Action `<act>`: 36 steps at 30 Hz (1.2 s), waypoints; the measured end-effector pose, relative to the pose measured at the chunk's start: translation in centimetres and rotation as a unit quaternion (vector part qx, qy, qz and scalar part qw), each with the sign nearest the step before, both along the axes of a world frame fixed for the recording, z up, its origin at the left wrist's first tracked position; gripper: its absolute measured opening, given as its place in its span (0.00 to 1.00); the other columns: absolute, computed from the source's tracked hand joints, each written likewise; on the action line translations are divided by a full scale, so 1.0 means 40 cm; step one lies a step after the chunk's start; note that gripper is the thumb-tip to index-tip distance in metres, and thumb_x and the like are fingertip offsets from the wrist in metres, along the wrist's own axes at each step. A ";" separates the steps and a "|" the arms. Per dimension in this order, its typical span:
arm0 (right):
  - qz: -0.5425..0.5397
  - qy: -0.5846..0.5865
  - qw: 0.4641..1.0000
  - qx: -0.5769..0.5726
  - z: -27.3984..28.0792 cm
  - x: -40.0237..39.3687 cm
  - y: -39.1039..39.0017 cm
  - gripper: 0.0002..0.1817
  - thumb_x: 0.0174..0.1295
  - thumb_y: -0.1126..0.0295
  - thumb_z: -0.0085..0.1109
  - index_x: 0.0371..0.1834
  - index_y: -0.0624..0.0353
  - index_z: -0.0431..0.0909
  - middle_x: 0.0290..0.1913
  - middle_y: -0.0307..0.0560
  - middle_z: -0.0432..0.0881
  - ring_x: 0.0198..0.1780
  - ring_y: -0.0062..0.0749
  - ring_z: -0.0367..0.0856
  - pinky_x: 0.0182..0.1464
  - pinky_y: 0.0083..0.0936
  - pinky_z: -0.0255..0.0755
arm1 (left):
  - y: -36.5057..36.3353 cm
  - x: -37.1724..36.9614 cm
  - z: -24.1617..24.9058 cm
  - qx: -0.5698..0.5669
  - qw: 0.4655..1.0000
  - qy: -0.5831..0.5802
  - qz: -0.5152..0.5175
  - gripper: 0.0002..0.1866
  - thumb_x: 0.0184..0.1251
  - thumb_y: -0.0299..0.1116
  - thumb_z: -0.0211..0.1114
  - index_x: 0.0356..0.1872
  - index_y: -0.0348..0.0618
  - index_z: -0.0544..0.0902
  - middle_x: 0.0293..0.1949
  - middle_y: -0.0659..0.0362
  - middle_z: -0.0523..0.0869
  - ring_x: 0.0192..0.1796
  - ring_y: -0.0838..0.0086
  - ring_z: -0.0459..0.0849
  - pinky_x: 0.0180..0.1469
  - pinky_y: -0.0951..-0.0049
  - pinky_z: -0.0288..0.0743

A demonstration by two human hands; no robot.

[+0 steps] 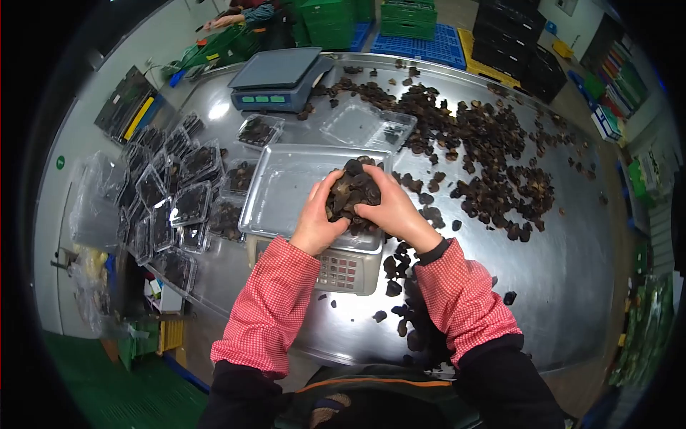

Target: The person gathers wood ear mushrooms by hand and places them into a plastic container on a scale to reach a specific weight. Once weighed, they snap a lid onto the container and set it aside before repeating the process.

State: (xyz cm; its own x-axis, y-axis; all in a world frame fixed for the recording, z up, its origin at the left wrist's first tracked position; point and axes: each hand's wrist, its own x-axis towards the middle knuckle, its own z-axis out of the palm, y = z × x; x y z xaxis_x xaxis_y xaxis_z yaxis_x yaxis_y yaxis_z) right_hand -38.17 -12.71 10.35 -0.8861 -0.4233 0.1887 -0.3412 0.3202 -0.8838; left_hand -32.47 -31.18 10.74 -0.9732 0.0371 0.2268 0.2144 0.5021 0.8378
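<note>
A clump of dark brown mushroom-like pieces (351, 191) is pressed between my two hands over the right part of a scale's metal pan (282, 187). My left hand (319, 213) curls round the clump's left side, and my right hand (393, 205) wraps its right side, thumb across the front. Whether a container lies under the clump is hidden. The scale's keypad (339, 272) faces me below my wrists. Behind the pan lies an open clear plastic tray (368, 127). To its left is a clear box with dark pieces (260, 131).
Several filled clear boxes (191, 204) are heaped at the left. A second scale (275, 77) stands at the back. Loose dark pieces (493, 157) spread across the metal table (564, 286) at the right and near its front edge. Another person's hands (225, 21) show at the upper left.
</note>
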 end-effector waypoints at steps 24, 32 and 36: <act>0.015 0.080 0.980 0.181 0.019 0.004 -0.098 0.35 0.58 0.76 0.66 0.71 0.51 0.66 0.48 0.64 0.79 0.47 0.60 0.82 0.54 0.43 0.77 | -0.088 0.024 -0.024 0.437 0.889 -0.049 0.130 0.17 0.73 0.27 0.63 0.61 0.38 0.79 0.54 0.60 0.84 0.55 0.76 0.82 0.61 0.77 0.74; -0.022 -0.111 0.991 -0.070 0.049 0.004 -0.061 0.19 0.63 0.76 0.61 0.58 0.60 0.78 0.37 0.43 0.78 0.27 0.27 0.81 0.34 0.23 0.78 | -0.157 0.045 -0.050 0.613 0.764 -0.055 0.194 0.16 0.74 0.24 0.60 0.61 0.41 0.78 0.54 0.56 0.85 0.55 0.70 0.84 0.61 0.69 0.79; -0.003 -0.169 0.976 -0.134 0.039 0.036 -0.003 0.15 0.66 0.75 0.60 0.55 0.63 0.79 0.39 0.38 0.78 0.25 0.18 0.78 0.27 0.18 0.75 | -0.159 0.077 -0.034 0.663 0.729 -0.042 0.164 0.16 0.74 0.24 0.60 0.60 0.43 0.77 0.54 0.54 0.85 0.54 0.69 0.85 0.59 0.69 0.81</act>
